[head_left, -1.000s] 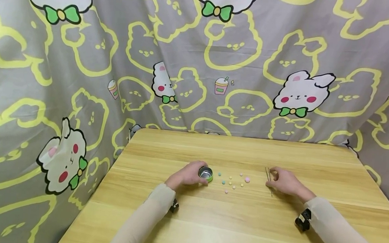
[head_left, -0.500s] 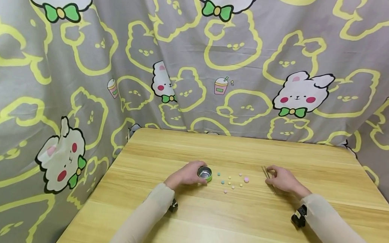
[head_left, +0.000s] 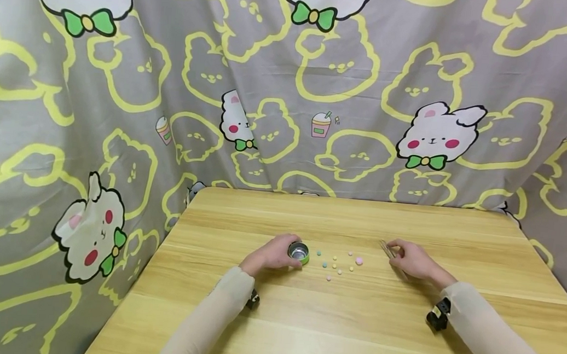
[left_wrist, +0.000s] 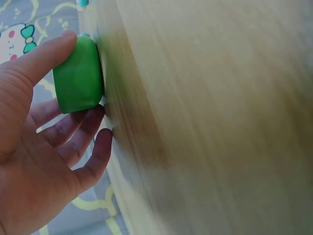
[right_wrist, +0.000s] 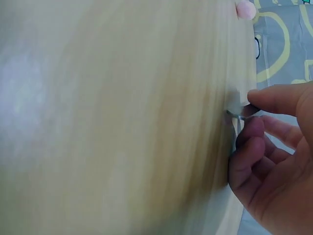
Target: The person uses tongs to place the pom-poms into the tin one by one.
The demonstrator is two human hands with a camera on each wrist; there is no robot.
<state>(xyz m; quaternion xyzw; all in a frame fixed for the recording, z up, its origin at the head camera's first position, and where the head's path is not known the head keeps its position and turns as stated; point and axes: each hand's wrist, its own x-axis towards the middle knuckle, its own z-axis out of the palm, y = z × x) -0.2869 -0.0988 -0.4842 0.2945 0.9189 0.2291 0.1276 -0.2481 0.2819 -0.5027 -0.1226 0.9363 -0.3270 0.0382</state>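
On the left of the table, my left hand (head_left: 278, 251) grips a small round open tin (head_left: 306, 259), green outside and bare metal inside. The left wrist view shows the thumb on one side of the green tin (left_wrist: 78, 76) and fingers curled at its other side. My right hand (head_left: 417, 261) pinches thin metal tweezers (head_left: 385, 248) between thumb and fingers, low over the table. Their prongs slant toward the upper left; the rest is partly hidden by the fingers. Between the hands lie several small pastel balls (head_left: 334, 266) and one larger pink ball (head_left: 359, 261).
The wooden table (head_left: 282, 330) reaches back to a grey curtain (head_left: 274, 165) with yellow outlines and white cartoon animals, which also hangs along the left side. A black wrist camera (head_left: 438, 315) sits under the right sleeve.
The tweezers have turned in my right hand, their far end swinging to the left, and that hand has shifted slightly left. My left hand keeps its hold on the tin; the balls lie as before.
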